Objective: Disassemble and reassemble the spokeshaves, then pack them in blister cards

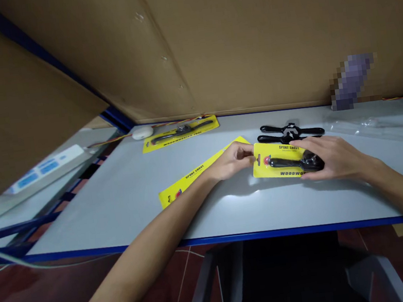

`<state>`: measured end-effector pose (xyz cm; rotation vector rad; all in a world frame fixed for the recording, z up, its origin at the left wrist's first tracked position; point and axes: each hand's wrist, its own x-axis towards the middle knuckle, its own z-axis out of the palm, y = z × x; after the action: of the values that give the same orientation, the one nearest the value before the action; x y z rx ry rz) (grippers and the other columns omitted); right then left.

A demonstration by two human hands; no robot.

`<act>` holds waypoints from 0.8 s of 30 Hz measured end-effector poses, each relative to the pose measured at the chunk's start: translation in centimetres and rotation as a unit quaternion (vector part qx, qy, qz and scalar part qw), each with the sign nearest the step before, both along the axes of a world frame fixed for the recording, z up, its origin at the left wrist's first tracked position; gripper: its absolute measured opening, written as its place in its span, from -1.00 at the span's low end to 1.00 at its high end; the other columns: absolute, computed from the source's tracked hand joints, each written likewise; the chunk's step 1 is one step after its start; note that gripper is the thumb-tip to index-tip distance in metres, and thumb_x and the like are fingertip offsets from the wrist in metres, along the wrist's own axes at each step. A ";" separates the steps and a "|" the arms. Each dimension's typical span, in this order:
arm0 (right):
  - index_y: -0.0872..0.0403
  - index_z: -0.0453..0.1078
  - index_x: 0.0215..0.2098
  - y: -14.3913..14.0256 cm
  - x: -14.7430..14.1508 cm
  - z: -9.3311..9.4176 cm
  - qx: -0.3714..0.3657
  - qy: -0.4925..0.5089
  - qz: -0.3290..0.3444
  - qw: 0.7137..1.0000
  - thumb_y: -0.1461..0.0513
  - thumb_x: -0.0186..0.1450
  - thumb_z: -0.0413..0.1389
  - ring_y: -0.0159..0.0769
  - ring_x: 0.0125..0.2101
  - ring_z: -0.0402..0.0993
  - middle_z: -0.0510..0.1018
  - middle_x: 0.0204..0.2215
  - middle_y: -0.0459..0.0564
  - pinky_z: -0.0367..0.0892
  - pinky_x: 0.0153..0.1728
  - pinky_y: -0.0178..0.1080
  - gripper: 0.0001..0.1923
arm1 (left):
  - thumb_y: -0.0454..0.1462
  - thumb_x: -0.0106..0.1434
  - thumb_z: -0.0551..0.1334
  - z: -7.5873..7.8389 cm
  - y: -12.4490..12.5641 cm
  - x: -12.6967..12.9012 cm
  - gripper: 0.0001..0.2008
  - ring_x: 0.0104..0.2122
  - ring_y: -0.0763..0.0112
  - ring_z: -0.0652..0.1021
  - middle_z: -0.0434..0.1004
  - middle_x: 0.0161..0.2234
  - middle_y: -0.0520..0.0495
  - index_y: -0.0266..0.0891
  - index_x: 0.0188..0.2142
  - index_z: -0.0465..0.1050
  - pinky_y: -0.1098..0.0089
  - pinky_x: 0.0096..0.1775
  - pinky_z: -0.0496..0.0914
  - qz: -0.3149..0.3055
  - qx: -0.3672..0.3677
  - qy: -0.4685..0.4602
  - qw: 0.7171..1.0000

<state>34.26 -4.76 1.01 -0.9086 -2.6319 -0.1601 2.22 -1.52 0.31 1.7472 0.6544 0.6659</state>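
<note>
A yellow carded spokeshave [285, 161] with a black handle is held level above the table, with "SPOKE SHAVE" printed on its card. My right hand [338, 156] wraps round its right end, covering part of the print. At the card's left edge, the fingers and thumb of my left hand [234, 159] pinch together. Under my left forearm lies a flat yellow card [197, 172], partly covered. Just behind the held pack rest loose black spokeshaves [290, 131], partly hidden by it and my right hand.
Another carded spokeshave [182, 131] lies at the back left beside a white rounded device [142, 132]. Clear plastic blister shells [371, 127] lie at the right. A pixelated purple object [352, 81] stands against the cardboard wall [247, 42]. A power strip [47, 167] sits on the left shelf.
</note>
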 end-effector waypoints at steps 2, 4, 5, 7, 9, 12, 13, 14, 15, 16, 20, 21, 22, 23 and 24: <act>0.10 0.31 0.34 -0.1 -0.1 -0.1 0.029 0.003 0.009 1.000 -0.04 0.31 0.28 -0.01 -0.21 0.66 0.68 -0.02 0.16 0.49 -0.27 -0.07 -0.26 | -0.13 0.16 0.35 -0.1 0.0 0.1 -0.76 -0.30 0.22 0.64 0.69 -0.37 -0.12 -0.28 -0.35 0.64 0.32 -0.24 0.51 0.004 0.008 0.007 1.000; 0.10 0.35 0.31 -0.1 -0.2 -0.2 0.058 0.010 0.009 0.998 -0.03 0.33 0.27 -0.02 -0.21 0.66 0.68 -0.03 0.17 0.48 -0.25 -0.08 -0.32 | -0.14 0.16 0.34 -0.2 0.1 0.1 -0.77 -0.31 0.25 0.62 0.68 -0.36 -0.12 -0.28 -0.36 0.61 0.34 -0.24 0.50 0.007 0.022 0.014 1.000; 0.10 0.37 0.30 -0.1 -0.2 -0.3 0.069 0.013 0.007 0.997 -0.03 0.34 0.26 -0.03 -0.21 0.66 0.68 -0.02 0.18 0.49 -0.24 -0.08 -0.34 | -0.15 0.16 0.33 -0.3 0.1 0.0 -0.78 -0.33 0.28 0.60 0.67 -0.36 -0.11 -0.29 -0.36 0.60 0.35 -0.25 0.48 0.010 0.032 0.019 0.999; 0.09 0.39 0.29 -0.1 -0.3 -0.4 0.082 0.017 0.001 0.996 -0.02 0.35 0.24 -0.02 -0.20 0.66 0.68 -0.01 0.18 0.49 -0.23 -0.07 -0.37 | -0.17 0.18 0.30 -0.5 0.2 -0.1 -0.80 -0.39 0.34 0.54 0.62 -0.39 -0.07 -0.29 -0.38 0.56 0.37 -0.31 0.44 0.019 0.061 0.035 0.997; 0.08 0.40 0.28 0.0 -0.2 -0.4 0.084 0.018 -0.003 0.996 -0.02 0.34 0.25 -0.01 -0.19 0.66 0.69 -0.02 0.18 0.49 -0.23 -0.06 -0.37 | -0.19 0.20 0.26 -0.6 0.3 -0.1 -0.82 -0.44 0.40 0.47 0.54 -0.44 -0.02 -0.28 -0.41 0.52 0.40 -0.36 0.37 0.031 0.092 0.055 0.994; 0.08 0.41 0.28 0.1 0.1 -0.4 0.078 0.014 -0.007 0.997 -0.01 0.34 0.26 -0.03 -0.20 0.66 0.69 -0.02 0.17 0.48 -0.24 -0.08 -0.38 | -0.20 0.21 0.22 -0.6 0.5 -0.1 -0.82 -0.48 0.46 0.36 0.40 -0.50 0.04 -0.26 -0.46 0.43 0.41 -0.41 0.27 0.041 0.122 0.073 0.989; 0.08 0.41 0.27 0.2 0.2 -0.4 0.078 0.011 -0.008 0.997 -0.02 0.34 0.26 -0.04 -0.21 0.66 0.69 -0.03 0.17 0.48 -0.26 -0.08 -0.38 | -0.19 0.20 0.22 -0.6 0.6 0.0 -0.80 -0.49 0.47 0.33 0.35 -0.51 0.06 -0.25 -0.47 0.40 0.42 -0.41 0.24 0.044 0.128 0.074 0.988; 0.08 0.41 0.27 0.3 0.3 -0.4 0.079 0.010 -0.010 0.997 -0.03 0.35 0.26 -0.04 -0.22 0.66 0.69 -0.03 0.17 0.48 -0.27 -0.09 -0.38 | -0.18 0.20 0.22 -0.6 0.7 0.0 -0.79 -0.50 0.48 0.31 0.31 -0.52 0.07 -0.24 -0.49 0.37 0.42 -0.42 0.22 0.049 0.131 0.072 0.988; 0.08 0.41 0.27 0.3 0.3 -0.4 0.081 0.010 -0.012 0.997 -0.04 0.35 0.25 -0.03 -0.22 0.66 0.69 -0.04 0.17 0.47 -0.28 -0.09 -0.38 | -0.16 0.19 0.24 -0.5 0.7 0.1 -0.77 -0.50 0.49 0.29 0.29 -0.53 0.08 -0.24 -0.50 0.35 0.42 -0.43 0.20 0.057 0.132 0.067 0.987; 0.07 0.39 0.29 0.4 0.4 -0.4 0.083 0.013 -0.015 0.996 -0.05 0.36 0.24 -0.02 -0.21 0.67 0.69 -0.04 0.17 0.47 -0.28 -0.09 -0.36 | -0.14 0.19 0.25 -0.5 0.8 0.1 -0.75 -0.50 0.49 0.28 0.28 -0.53 0.08 -0.24 -0.51 0.34 0.43 -0.43 0.19 0.066 0.129 0.061 0.988; 0.05 0.20 0.45 0.6 0.3 -0.5 0.083 0.032 -0.044 0.995 -0.06 0.35 0.22 0.04 -0.16 0.67 0.69 0.00 0.17 0.49 -0.26 -0.05 -0.20 | -0.07 0.17 0.27 -0.3 1.3 -0.5 -0.72 -0.49 0.46 0.36 0.39 -0.49 0.04 -0.25 -0.46 0.37 0.43 -0.42 0.25 0.103 0.091 0.028 0.990; 0.05 0.16 0.47 0.7 0.3 -0.5 0.083 0.034 -0.055 0.994 -0.07 0.34 0.23 0.05 -0.15 0.68 0.69 0.01 0.17 0.50 -0.26 -0.05 -0.16 | -0.06 0.16 0.26 -0.2 1.5 -0.8 -0.71 -0.49 0.46 0.37 0.42 -0.47 0.02 -0.25 -0.45 0.38 0.43 -0.42 0.26 0.119 0.086 0.021 0.989; 0.05 0.13 0.49 0.7 0.2 -0.5 0.083 0.036 -0.064 0.994 -0.07 0.34 0.23 0.06 -0.15 0.68 0.68 0.02 0.18 0.50 -0.26 -0.05 -0.13 | -0.05 0.15 0.25 -0.2 1.8 -1.3 -0.70 -0.50 0.46 0.37 0.44 -0.47 0.01 -0.25 -0.46 0.38 0.42 -0.43 0.26 0.141 0.087 0.016 0.986; 0.04 0.11 0.50 0.8 0.2 -0.6 0.082 0.037 -0.072 0.993 -0.07 0.33 0.24 0.07 -0.14 0.68 0.68 0.03 0.19 0.50 -0.27 -0.05 -0.11 | -0.04 0.13 0.24 -0.1 2.1 -1.8 -0.70 -0.52 0.46 0.36 0.43 -0.49 0.01 -0.23 -0.48 0.35 0.43 -0.45 0.24 0.169 0.095 0.013 0.981; 0.03 0.10 0.50 0.9 0.2 -0.7 0.080 0.038 -0.078 0.993 -0.07 0.33 0.24 0.07 -0.13 0.67 0.67 0.04 0.19 0.50 -0.28 -0.06 -0.10 | -0.05 0.11 0.25 0.0 2.6 -2.4 -0.70 -0.54 0.47 0.33 0.40 -0.52 0.02 -0.22 -0.51 0.32 0.43 -0.47 0.22 0.196 0.110 0.016 0.974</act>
<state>34.48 -3.87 0.35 -1.0414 -2.4373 -0.3629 -0.21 1.07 0.33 1.8499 0.9940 1.0145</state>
